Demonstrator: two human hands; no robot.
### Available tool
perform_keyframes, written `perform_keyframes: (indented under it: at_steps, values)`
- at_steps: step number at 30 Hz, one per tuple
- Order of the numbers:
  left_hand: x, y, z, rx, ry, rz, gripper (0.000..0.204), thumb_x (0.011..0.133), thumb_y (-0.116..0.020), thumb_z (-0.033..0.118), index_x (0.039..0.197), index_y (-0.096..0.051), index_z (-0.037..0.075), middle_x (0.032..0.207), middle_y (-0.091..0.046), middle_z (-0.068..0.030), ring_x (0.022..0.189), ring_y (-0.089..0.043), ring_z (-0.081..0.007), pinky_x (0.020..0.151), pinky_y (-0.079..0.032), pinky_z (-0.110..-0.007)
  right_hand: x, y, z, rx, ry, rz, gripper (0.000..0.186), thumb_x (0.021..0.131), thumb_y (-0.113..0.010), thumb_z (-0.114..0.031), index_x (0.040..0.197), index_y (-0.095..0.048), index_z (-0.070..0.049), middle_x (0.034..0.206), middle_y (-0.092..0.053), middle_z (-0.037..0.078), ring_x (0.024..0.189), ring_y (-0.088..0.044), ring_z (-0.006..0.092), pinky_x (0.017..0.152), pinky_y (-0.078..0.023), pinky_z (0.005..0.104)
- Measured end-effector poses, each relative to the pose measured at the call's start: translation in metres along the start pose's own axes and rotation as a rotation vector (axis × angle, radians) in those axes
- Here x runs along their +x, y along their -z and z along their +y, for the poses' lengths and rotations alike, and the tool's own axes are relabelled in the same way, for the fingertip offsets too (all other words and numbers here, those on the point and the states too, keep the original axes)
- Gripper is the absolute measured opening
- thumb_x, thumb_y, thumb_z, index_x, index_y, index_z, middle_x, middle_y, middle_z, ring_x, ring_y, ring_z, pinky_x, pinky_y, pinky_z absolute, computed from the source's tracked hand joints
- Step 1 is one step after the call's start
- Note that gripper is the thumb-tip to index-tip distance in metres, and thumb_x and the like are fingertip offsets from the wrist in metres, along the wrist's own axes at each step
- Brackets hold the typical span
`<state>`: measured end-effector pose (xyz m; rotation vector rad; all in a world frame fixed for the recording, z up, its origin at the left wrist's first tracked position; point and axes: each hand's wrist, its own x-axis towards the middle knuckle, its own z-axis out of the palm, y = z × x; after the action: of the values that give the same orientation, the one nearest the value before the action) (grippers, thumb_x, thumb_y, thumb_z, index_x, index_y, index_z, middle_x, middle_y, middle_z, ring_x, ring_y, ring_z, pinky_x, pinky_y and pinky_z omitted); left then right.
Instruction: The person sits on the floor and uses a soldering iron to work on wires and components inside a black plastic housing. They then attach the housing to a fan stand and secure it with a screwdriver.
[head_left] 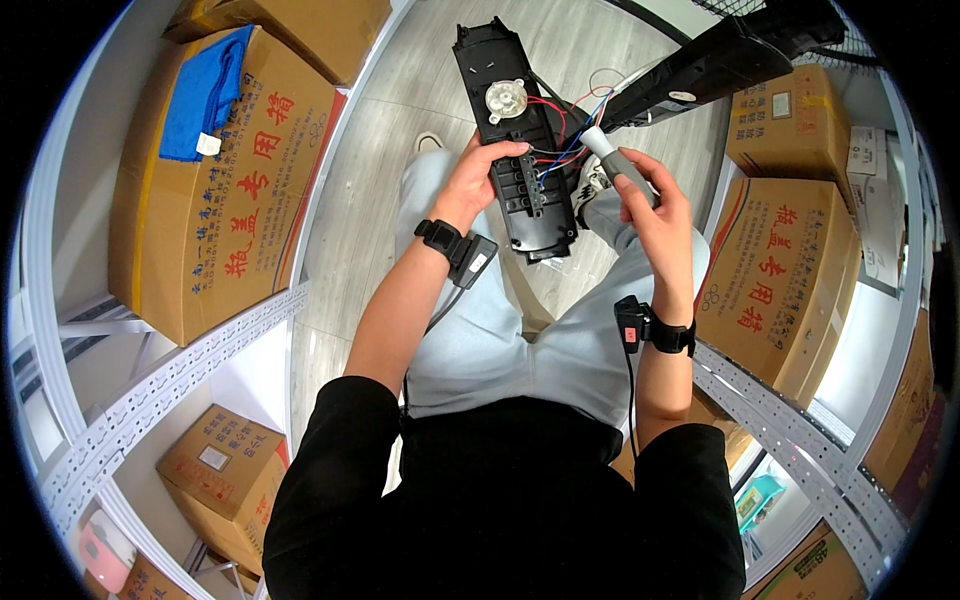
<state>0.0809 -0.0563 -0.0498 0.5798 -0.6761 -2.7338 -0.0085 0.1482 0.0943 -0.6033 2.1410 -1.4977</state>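
Observation:
My left hand grips the left edge of a long black plastic housing, its thumb lying across the top face. A round clear plastic part is fixed to the housing, and thin red, blue and white wires run off to the right. Between the fingers of my right hand is a screwdriver with a grey and white handle, angled toward the housing's middle. Its tip is too fine to make out among the wires. A second long black casing stands beyond, where the wires lead.
Shelves with metal rails flank me, holding cardboard boxes on the left and more boxes on the right. A blue cloth drapes over one box. Cabled black straps circle both wrists. Below lies a grey floor.

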Motion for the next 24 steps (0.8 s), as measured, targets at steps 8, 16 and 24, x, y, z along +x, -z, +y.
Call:
perform_keyframes:
  at_steps: [8,16,24]
  values:
    - [0.000,0.001,-0.001,0.001,-0.010,0.009,0.038,0.079,-0.068,-0.007,0.116,-0.059,-0.002,0.102,-0.070,-0.0138,0.088,-0.072,-0.0258,0.081,-0.061,-0.040,0.003,-0.003,-0.001,-0.031,-0.009,0.008,0.035,0.089,-0.070,-0.017,0.123,-0.066,-0.007,0.099,-0.065,0.002,0.063,-0.057,0.0054,0.054,-0.043,0.0206]
    - [0.002,0.004,-0.002,0.010,0.001,-0.006,0.038,0.080,-0.067,-0.007,0.117,-0.059,-0.002,0.102,-0.070,-0.0135,0.089,-0.072,-0.0256,0.080,-0.061,-0.040,0.011,-0.010,0.000,-0.058,0.018,0.032,0.036,0.089,-0.070,-0.019,0.123,-0.066,-0.007,0.098,-0.069,0.003,0.063,-0.057,0.0061,0.056,-0.046,0.0217]
    - [-0.001,-0.002,0.000,0.013,-0.002,0.018,0.039,0.080,-0.067,-0.007,0.118,-0.059,-0.002,0.104,-0.070,-0.0136,0.090,-0.071,-0.0254,0.082,-0.060,-0.040,0.027,-0.023,-0.006,-0.151,0.073,0.057,0.036,0.088,-0.073,-0.022,0.120,-0.067,-0.006,0.098,-0.071,0.005,0.068,-0.061,0.0077,0.061,-0.049,0.0239]
